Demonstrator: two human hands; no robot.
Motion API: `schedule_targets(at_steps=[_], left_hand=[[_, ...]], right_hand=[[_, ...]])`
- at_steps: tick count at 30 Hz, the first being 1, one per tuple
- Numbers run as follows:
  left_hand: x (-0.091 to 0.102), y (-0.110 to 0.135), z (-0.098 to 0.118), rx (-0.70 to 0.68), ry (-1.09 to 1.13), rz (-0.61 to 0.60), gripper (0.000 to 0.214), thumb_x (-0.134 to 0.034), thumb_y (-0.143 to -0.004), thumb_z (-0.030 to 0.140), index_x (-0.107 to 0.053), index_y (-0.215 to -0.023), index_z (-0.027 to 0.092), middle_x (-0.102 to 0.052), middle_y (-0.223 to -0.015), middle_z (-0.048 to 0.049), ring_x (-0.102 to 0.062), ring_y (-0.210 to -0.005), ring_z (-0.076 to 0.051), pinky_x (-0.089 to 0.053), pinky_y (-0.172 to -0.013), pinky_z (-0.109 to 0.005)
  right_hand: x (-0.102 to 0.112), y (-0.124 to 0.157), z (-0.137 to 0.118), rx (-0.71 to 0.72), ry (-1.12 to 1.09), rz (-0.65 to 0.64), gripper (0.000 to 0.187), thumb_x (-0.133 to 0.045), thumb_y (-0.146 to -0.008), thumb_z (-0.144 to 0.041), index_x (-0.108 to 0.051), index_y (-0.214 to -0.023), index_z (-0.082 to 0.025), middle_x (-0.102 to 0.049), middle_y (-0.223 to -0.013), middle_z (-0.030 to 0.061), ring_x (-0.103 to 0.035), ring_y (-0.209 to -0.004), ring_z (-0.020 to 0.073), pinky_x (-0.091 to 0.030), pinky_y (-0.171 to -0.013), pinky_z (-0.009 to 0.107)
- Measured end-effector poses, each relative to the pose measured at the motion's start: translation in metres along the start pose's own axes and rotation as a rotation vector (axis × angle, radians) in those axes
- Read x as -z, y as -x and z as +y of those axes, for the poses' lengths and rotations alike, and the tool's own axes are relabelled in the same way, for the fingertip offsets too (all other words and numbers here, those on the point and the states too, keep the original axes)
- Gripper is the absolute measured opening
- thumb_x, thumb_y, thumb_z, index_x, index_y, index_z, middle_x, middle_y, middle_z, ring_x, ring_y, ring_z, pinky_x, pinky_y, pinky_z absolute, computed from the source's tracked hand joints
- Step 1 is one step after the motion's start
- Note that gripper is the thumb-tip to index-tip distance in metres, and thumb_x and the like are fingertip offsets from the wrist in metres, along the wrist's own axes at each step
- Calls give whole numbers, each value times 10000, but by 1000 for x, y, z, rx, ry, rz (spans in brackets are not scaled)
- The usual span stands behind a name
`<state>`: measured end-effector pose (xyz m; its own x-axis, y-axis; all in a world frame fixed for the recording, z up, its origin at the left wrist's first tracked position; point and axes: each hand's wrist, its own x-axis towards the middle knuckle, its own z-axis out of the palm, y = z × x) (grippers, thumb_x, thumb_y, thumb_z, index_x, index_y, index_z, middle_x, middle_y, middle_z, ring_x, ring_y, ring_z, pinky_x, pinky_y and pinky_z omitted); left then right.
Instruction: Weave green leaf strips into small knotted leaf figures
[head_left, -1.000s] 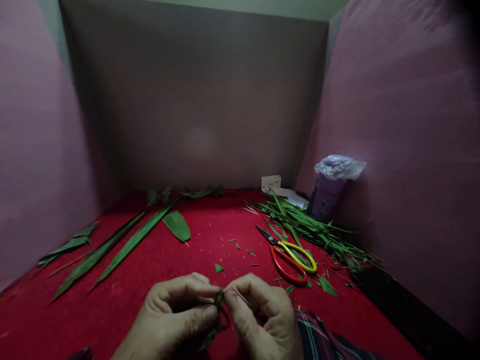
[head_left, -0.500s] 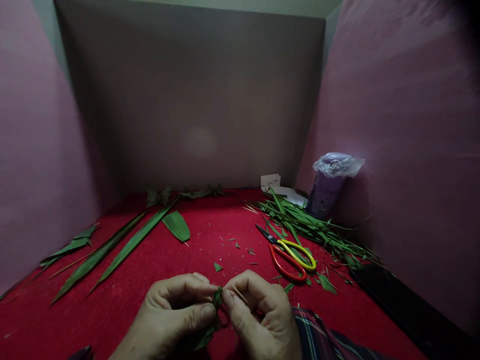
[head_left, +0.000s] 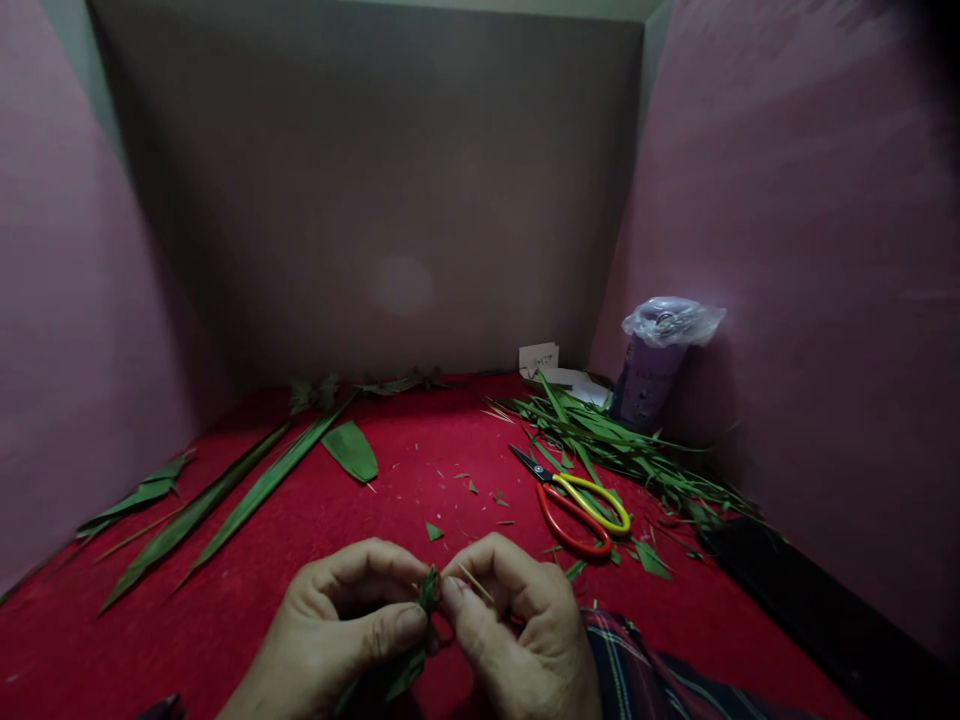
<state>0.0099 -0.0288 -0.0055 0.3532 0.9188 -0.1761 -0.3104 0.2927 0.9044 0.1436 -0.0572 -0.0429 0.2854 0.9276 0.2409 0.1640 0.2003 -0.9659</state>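
Observation:
Low in the view, my left hand (head_left: 341, 630) and my right hand (head_left: 514, 630) meet over the red cloth (head_left: 315, 520). Both pinch a small folded green leaf piece (head_left: 427, 595) between thumb and fingers; its tail hangs down under my left thumb. A thin pale sliver sticks out beside my right forefinger. Red-and-yellow scissors (head_left: 581, 500) lie shut on the cloth, a little beyond my right hand.
Long green leaves (head_left: 232, 500) lie at the left, and a heap of thin leaf strips (head_left: 622, 450) at the right. A purple cup with a plastic cover (head_left: 656, 365) stands in the back right corner. Pink walls close in both sides. Small leaf cuttings dot the cloth.
Both hands have stayed together on the leaf piece, with only small finger shifts. The view has tilted slightly.

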Motion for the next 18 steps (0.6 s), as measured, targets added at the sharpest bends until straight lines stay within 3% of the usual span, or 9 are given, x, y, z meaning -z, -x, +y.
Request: schedule_targets(at_steps=[5, 18], left_hand=[[9, -4, -7, -4, -11, -77, 160, -850, -542, 159, -741, -659, 165, -711, -580, -20, -632, -543, -130, -473, -543, -203], [19, -9, -8, 168, -17, -232, 158, -825, -601, 252, -719, -665, 153, -715, -540, -67, -578, -461, -106, -381, -483, -187]], right_hand=[[-1, -3, -5, -77, -82, -36, 254, -535, -740, -384, -582, -625, -161, -416, -454, -52, -335, -424, 81, -242, -410, 195], [2, -2, -16, -57, -208, -49, 240, -543, -755, -363, -580, -638, -157, -418, -461, -60, -312, -416, 68, -218, -410, 199]])
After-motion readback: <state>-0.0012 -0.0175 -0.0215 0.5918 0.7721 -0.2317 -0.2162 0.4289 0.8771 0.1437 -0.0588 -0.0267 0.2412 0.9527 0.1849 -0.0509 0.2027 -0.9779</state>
